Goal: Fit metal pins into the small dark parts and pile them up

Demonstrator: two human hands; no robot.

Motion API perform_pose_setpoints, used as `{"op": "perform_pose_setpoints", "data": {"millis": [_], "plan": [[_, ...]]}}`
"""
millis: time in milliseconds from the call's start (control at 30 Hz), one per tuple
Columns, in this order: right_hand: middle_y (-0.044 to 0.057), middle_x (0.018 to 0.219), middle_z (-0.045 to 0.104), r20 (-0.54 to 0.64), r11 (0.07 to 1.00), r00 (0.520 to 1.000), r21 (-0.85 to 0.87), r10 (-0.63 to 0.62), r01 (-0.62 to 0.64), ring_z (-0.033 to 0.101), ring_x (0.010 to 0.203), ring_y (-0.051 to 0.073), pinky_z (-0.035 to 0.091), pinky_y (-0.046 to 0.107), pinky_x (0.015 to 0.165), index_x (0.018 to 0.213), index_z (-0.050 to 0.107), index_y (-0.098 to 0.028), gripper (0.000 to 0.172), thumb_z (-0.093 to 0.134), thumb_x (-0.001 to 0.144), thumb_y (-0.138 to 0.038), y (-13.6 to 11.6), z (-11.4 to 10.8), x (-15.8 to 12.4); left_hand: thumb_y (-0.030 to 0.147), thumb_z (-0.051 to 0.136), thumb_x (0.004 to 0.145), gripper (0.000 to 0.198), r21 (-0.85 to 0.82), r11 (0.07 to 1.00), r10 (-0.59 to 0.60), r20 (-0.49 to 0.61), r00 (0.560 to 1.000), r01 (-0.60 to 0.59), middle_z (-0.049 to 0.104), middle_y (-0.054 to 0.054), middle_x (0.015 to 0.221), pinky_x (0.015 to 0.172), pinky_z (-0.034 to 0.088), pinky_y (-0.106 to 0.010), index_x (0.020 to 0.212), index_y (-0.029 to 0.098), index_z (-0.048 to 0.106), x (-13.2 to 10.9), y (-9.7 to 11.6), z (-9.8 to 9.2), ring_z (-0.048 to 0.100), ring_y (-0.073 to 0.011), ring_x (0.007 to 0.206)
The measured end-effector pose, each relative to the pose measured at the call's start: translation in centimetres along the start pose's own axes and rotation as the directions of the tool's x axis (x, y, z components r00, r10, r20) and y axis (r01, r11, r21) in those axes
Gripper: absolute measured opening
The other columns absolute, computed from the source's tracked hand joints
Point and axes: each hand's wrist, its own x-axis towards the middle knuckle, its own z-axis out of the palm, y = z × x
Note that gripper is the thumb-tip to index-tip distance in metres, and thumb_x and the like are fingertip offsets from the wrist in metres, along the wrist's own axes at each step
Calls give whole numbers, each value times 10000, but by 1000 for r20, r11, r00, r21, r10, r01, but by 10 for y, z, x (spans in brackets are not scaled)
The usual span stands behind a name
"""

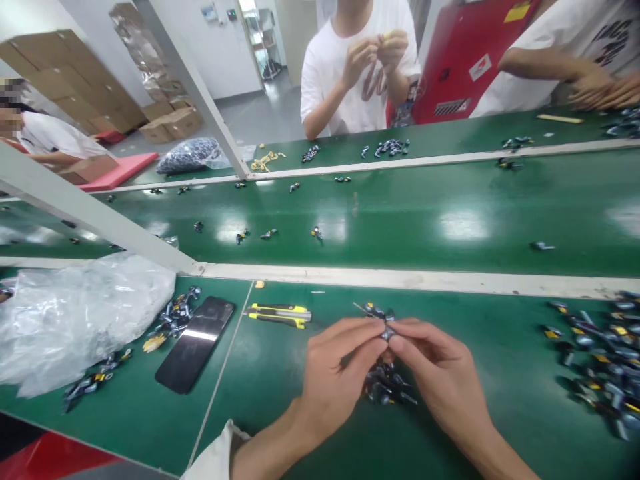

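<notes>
Between the fingertips of both hands is a small dark metallic part, mostly covered by the fingers. My left hand pinches it from the left, thumb and forefinger together. From the right, my right hand pinches the same part. Under and behind the hands lies a small pile of similar dark parts, some with yellow bits. A yellow and black utility knife rests on the green table just left of the hands.
A black phone, loose parts and a clear plastic bag lie at left. A large heap of parts is at right. Beyond a white rail, a green conveyor belt carries scattered parts. A co-worker sits opposite.
</notes>
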Motion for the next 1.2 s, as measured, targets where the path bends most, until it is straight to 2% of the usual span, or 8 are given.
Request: {"op": "perform_pose_setpoints", "data": {"millis": [133, 367, 500, 600, 700, 867, 1000, 1200], "plan": [[-9, 877, 793, -32, 984, 990, -114, -139, 135, 711, 712, 107, 595, 150, 668, 931, 840, -323, 247, 745, 840, -114, -4, 2, -3, 101, 708, 896, 229, -42, 996, -75, -14, 997, 74, 803, -33, 1032, 867, 602, -205, 1060, 226, 807, -1, 1, 3, 750, -142, 949], [-20, 858, 793, -20, 954, 977, -219, -213, 204, 735, 763, 117, 596, 146, 697, 927, 833, -314, 281, 728, 830, -71, -7, 6, -6, 46, 673, 853, 272, -44, 992, -115, -21, 993, 114, 797, -36, 1017, 910, 593, -253, 1029, 211, 797, -4, 2, 4, 742, -159, 956], [-9, 855, 790, 9, 932, 965, -256, -262, 255, 728, 764, 135, 598, 183, 707, 898, 826, -295, 268, 742, 809, -57, -5, 5, -6, 22, 669, 804, 237, -227, 939, -273, -40, 961, 257, 798, -41, 920, 824, 616, -234, 909, 186, 804, 0, 2, 6, 755, -158, 877], [-4, 848, 789, 5, 962, 983, -207, -181, 178, 728, 754, 149, 600, 203, 680, 886, 825, -303, 219, 749, 829, -106, -5, 3, -5, 64, 715, 802, 176, -364, 868, -359, 11, 933, 338, 811, -57, 911, 765, 639, -232, 884, 178, 820, 4, 4, 6, 771, -169, 849], [8, 874, 798, -37, 981, 995, -176, -93, 85, 740, 780, 171, 611, 227, 692, 907, 828, -315, 177, 755, 843, -167, -6, 3, -4, 103, 755, 820, 168, -302, 908, -308, -11, 951, 290, 814, -68, 973, 798, 649, -259, 932, 197, 838, 3, 7, 6, 775, -185, 895], [18, 816, 812, -146, 985, 989, -170, -13, -12, 756, 706, 191, 636, 259, 673, 892, 822, -289, 128, 805, 791, -214, -8, 6, -4, 90, 639, 934, 307, -43, 995, -93, 41, 995, 95, 779, -78, 1158, 948, 608, -283, 1180, 212, 775, -4, 8, 4, 739, -179, 1046], [19, 799, 811, -113, 987, 994, -161, 3, -22, 742, 675, 183, 634, 257, 659, 880, 828, -287, 106, 807, 796, -226, -10, 5, -4, 90, 717, 886, 240, -64, 994, -87, -12, 996, 86, 802, -45, 1048, 882, 616, -226, 1062, 222, 813, -2, 3, 3, 750, -145, 956], [27, 864, 796, -78, 993, 996, -109, -46, 38, 727, 784, 179, 610, 240, 700, 829, 826, -286, 72, 798, 824, -220, -9, 2, -5, 72, 773, 832, 229, -136, 990, -31, -22, 999, 28, 808, -47, 1004, 873, 629, -249, 1010, 211, 812, 2, -1, 3, 761, -154, 932]]}}
